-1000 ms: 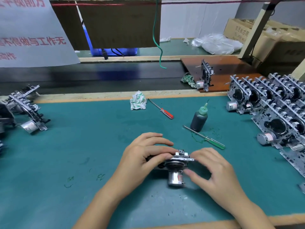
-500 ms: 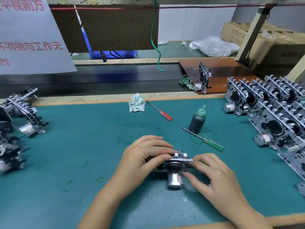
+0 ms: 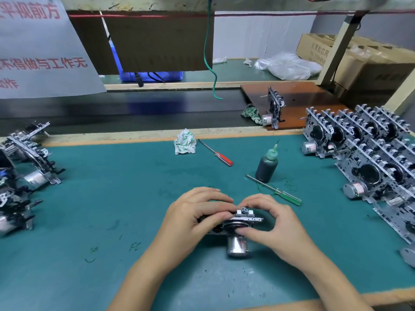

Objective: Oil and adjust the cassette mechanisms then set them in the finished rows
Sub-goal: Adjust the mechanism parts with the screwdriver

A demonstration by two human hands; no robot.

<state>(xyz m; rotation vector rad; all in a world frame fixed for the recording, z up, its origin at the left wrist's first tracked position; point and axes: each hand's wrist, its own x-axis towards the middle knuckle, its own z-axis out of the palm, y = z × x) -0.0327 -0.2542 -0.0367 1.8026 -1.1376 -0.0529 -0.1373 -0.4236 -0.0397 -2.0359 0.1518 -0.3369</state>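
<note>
Both hands, left hand (image 3: 193, 212) and right hand (image 3: 276, 221), gripped a silver metal cassette mechanism (image 3: 235, 223) on the teal worktop (image 3: 112, 198), apparently adjusting it; next, probably oiling from the dark bottle (image 3: 266, 166) at one o'clock.

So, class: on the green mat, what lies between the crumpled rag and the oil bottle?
In the head view, the red-handled screwdriver lies between the rag and the oil bottle, with bare mat around it.

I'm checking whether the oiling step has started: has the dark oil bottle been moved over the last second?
No. The oil bottle stands upright by the green-handled screwdriver, as before; only the camera shifted.
</note>
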